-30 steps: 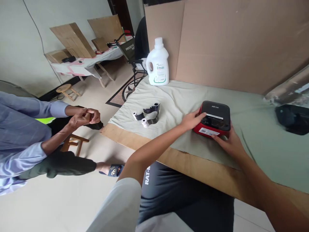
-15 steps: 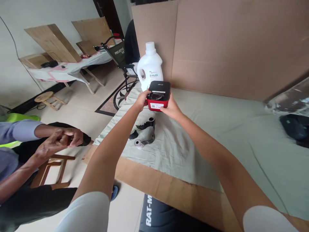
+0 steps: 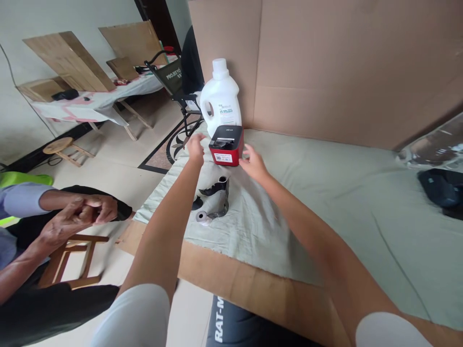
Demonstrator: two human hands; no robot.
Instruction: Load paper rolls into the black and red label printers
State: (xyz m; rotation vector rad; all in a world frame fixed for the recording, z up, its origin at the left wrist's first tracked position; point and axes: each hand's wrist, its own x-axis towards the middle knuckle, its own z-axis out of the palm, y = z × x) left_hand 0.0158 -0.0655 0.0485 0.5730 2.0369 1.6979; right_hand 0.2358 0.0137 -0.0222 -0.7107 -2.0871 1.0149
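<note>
A red and black box-shaped label printer (image 3: pixel 233 153) sits on the cloth, just in front of a white laundry detergent bottle (image 3: pixel 220 99). My left hand (image 3: pixel 196 147) is off its left side, fingers loosely bent and holding nothing. To the printer's right, my right hand (image 3: pixel 254 164) has its fingers apart, close to the red side wall; whether a fingertip still touches it I cannot tell. Nearer to me lie a small white paper roll (image 3: pixel 202 218) and a dark curled strip (image 3: pixel 222 205), with another small roll end (image 3: pixel 223 180) beyond.
A pale green cloth (image 3: pixel 325 193) covers the table, with a cardboard wall (image 3: pixel 343 72) behind. A black object (image 3: pixel 439 190) and clear plastic (image 3: pixel 434 144) lie at the right. Another person's clasped hands (image 3: pixel 81 214) are at the left, near a wooden stool (image 3: pixel 87 260).
The printer has come down onto the cloth in front of the bottle. Both hands have let go of it and moved apart to its sides.
</note>
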